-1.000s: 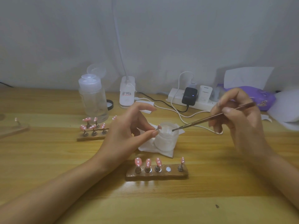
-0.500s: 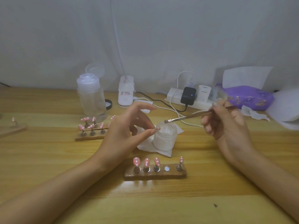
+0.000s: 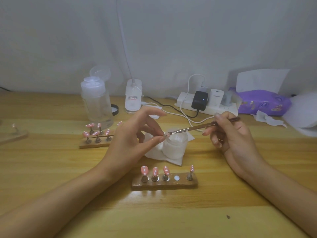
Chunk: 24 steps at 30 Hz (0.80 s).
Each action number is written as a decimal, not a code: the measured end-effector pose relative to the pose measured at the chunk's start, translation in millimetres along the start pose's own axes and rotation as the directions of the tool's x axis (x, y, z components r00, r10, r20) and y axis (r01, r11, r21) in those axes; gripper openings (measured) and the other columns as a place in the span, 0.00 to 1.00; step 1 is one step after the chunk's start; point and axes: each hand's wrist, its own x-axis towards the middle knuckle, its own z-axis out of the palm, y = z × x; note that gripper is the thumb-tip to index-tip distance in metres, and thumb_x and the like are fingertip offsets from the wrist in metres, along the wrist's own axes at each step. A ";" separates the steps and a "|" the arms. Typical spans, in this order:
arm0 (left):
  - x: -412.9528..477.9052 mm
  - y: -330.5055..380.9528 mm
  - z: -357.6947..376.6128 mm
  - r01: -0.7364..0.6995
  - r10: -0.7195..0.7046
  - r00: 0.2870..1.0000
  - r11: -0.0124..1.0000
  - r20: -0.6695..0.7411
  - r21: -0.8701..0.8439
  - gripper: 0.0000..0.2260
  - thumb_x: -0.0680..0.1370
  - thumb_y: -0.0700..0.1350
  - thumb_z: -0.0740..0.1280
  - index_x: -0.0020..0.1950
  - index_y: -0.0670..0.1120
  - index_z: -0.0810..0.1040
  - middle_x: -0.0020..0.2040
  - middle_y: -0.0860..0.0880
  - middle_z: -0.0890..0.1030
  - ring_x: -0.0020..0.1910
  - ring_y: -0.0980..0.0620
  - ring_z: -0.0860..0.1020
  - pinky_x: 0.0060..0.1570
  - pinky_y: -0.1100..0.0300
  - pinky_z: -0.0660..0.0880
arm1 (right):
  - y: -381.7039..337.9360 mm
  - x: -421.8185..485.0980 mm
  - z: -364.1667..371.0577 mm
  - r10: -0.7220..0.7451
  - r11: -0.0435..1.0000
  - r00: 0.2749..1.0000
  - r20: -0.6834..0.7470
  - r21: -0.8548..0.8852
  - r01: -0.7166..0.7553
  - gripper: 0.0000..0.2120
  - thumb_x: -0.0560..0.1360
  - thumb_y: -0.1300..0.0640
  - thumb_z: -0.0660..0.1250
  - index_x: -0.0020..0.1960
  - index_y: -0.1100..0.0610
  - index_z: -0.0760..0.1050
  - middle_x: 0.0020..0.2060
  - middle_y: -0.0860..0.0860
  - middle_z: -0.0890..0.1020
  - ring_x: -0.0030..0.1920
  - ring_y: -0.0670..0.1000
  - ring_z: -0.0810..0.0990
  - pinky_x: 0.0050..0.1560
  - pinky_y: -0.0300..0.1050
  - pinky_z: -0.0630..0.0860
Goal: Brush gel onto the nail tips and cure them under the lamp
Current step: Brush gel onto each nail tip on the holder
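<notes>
Over jar [image 3: 174, 146]: left hand [image 3: 135, 140] pinches nail tip [image 3: 167, 135], right hand [image 3: 229, 134] grips brush [image 3: 204, 126].

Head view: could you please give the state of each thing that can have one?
Left hand: pinches small pink nail tip.
Right hand: holds thin brown brush, bristles at that tip.
Near brown wooden holder: four tips standing, one slot empty.
Clear plastic bottle: cap flipped open.
Black charger: plugged in, light lit.
</notes>
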 end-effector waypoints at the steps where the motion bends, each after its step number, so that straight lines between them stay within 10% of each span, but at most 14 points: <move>1: 0.1 0.4 0.1 -0.004 0.004 1.000 1.000 -0.001 0.000 0.18 0.74 0.39 0.74 0.62 0.51 0.76 0.42 0.56 0.82 0.44 0.51 0.82 0.36 0.55 0.75 | -0.1 0.1 -0.5 -0.002 1.000 1.000 -0.014 0.011 0.002 0.10 0.74 0.49 0.66 0.34 0.49 0.73 0.31 0.55 0.83 0.24 0.47 0.72 0.25 0.35 0.68; 24: 0.9 -2.5 2.0 -0.007 0.007 1.000 1.000 -0.010 0.003 0.21 0.74 0.37 0.74 0.64 0.51 0.74 0.40 0.56 0.81 0.42 0.52 0.83 0.29 0.55 0.72 | -2.0 -0.3 2.4 -0.027 0.999 1.000 0.005 -0.033 0.027 0.10 0.73 0.49 0.65 0.35 0.49 0.73 0.31 0.56 0.83 0.23 0.47 0.71 0.23 0.34 0.65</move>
